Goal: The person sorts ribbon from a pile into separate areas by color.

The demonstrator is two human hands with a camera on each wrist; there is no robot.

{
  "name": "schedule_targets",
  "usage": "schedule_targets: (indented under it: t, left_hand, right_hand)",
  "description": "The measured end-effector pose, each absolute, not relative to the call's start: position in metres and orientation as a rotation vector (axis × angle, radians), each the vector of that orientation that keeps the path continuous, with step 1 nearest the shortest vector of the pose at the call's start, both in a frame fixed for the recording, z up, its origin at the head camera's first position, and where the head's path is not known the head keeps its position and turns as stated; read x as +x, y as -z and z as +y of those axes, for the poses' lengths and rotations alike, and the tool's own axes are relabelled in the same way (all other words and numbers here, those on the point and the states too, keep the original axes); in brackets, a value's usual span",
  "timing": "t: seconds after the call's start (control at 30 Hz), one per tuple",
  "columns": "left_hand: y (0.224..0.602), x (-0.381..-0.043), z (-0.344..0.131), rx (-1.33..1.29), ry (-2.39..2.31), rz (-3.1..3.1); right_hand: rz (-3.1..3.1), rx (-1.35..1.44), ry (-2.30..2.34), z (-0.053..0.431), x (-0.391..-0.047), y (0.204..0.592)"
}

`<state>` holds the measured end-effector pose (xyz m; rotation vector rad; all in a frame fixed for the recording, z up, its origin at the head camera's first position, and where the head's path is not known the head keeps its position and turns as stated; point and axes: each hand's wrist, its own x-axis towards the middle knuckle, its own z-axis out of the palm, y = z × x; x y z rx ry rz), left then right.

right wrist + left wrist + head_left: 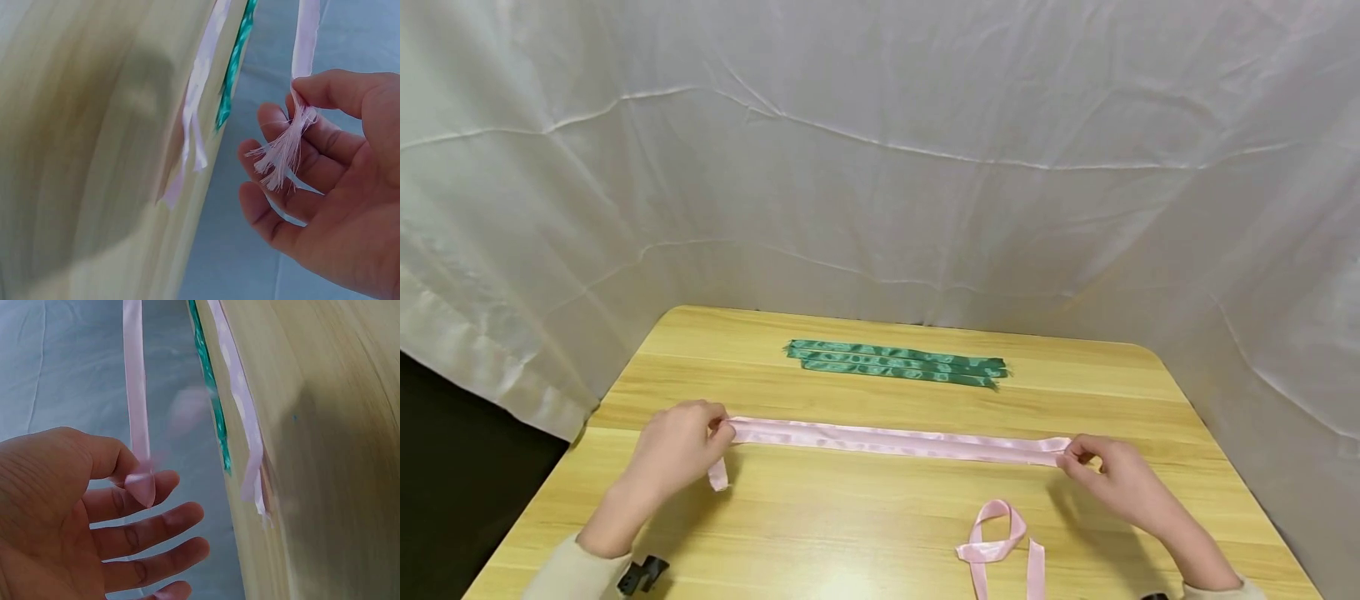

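A pink satin ribbon [135,369] is stretched between my two hands above the table. My left hand [677,446] pinches it near one end between thumb and index finger, the other fingers spread apart. At the other end, my right hand [1116,479] pinches it by thumb and fingertips, with frayed threads [281,153] hanging past the grip. Another pink ribbon [240,387] lies along the table under the held one; in the head view the two nearly overlap. A pink tail [718,475] shows below the left hand; cannot tell which ribbon it belongs to.
Several green ribbon strips [898,363] lie side by side toward the back of the wooden table [820,533]. A looped pink ribbon [992,550] rests at the front right, partly out of frame. Pale curtains [880,208] hang around the table's back and sides.
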<state>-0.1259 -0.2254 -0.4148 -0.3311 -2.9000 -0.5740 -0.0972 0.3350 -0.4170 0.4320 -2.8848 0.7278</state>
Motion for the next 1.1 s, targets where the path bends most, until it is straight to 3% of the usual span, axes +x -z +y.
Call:
schedule_targets:
  t: [1.1]
  left_hand:
    - [0.436, -0.134, -0.238, -0.234, 0.607, -3.116]
  right_hand:
    - [-3.089, 0.258, -0.683, 0.355, -0.112, 0.447]
